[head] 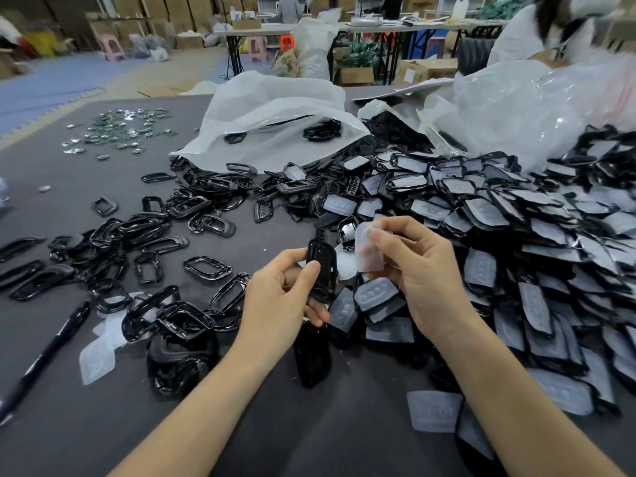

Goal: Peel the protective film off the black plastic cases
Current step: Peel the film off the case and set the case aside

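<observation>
My left hand (278, 290) grips a black plastic case (321, 270) upright above the table, thumb on its front. My right hand (420, 266) pinches a translucent whitish piece of protective film (370, 249) just right of the case and apart from it. A big heap of film-covered black cases (516, 228) lies to the right. Black cases and frames without film (144, 242) are scattered to the left.
A dark grey table (86, 390) carries everything. Loose film pieces (98, 359) and a black pen (44, 356) lie at the left. White plastic bags (275, 111) sit behind the heaps, small shiny parts (124, 130) at far left, a person (537, 25) at top right.
</observation>
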